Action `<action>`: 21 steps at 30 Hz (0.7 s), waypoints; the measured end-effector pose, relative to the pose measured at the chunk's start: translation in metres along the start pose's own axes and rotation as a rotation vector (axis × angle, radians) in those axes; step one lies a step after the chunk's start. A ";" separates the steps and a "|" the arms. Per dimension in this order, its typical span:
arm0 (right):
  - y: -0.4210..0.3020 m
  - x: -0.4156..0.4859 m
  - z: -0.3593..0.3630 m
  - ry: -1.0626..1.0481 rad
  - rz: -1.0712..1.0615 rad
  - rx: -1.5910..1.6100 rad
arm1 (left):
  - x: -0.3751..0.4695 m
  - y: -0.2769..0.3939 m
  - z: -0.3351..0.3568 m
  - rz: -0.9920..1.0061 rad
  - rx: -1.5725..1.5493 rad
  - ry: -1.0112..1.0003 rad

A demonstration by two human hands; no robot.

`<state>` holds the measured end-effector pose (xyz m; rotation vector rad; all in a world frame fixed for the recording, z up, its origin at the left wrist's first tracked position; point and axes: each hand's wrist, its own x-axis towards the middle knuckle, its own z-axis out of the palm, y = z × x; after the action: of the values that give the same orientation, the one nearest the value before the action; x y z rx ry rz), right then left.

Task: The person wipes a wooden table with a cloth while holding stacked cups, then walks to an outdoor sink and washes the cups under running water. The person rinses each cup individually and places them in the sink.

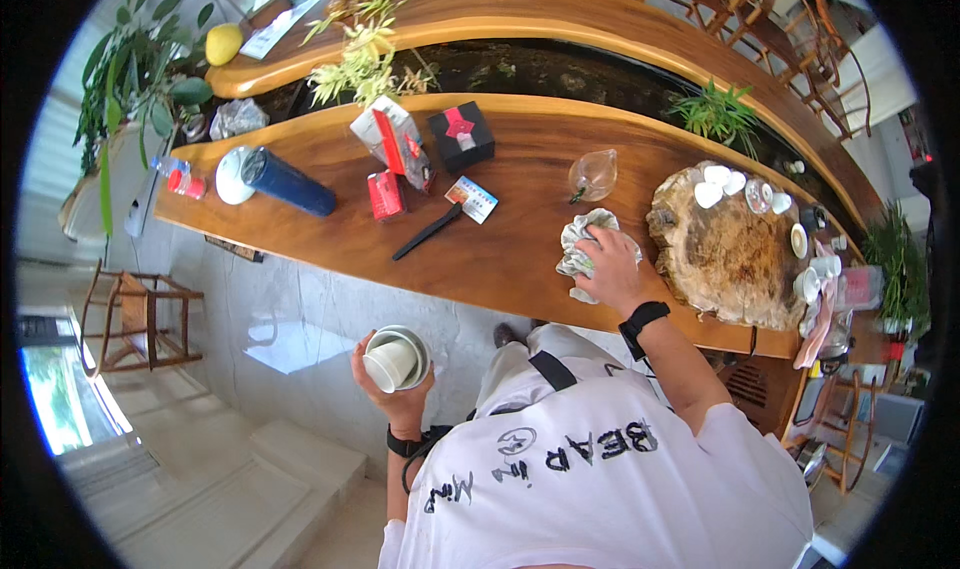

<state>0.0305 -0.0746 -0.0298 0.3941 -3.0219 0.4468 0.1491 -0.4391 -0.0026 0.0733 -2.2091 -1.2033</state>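
My left hand (397, 400) holds a small stack of nested pale bowls (420, 355) with a white cup (390, 366) tipped inside, off the table's near edge. On the wooden table (510, 254), my right hand (611, 269) grips a crumpled patterned cloth (581, 235). Just beyond the cloth lies a clear glass leaf-shaped dish (594, 175). To its left are a printed card (472, 199), a black strip-like tool (426, 231), a red packet (386, 195), an opened red-and-white bag (394, 141) and a black box (461, 135).
A wood-slab tray (727, 258) at right carries white cups (709, 194) along its rim. A dark blue cylinder (292, 183), a white round lid or dish (234, 175) and a red-capped jar (186, 184) stand at left. Plants border the dark trough beyond; a wooden chair (139, 318) stands at left.
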 end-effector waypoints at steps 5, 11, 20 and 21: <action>-0.015 0.019 -0.002 -0.062 0.023 -0.157 | -0.016 0.002 -0.025 -0.147 0.130 0.153; -0.026 0.039 -0.003 0.167 0.416 0.712 | -0.024 0.000 -0.042 -0.230 0.306 0.256; 0.026 0.072 0.014 0.094 0.464 0.357 | -0.016 0.014 -0.041 -0.356 0.312 0.363; 0.031 0.075 0.015 0.109 0.428 0.275 | -0.013 0.015 -0.039 -0.389 0.249 0.371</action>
<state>-0.0504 -0.0688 -0.0453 -0.2688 -2.9306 0.8812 0.1846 -0.4551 0.0178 0.7937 -2.0482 -0.9987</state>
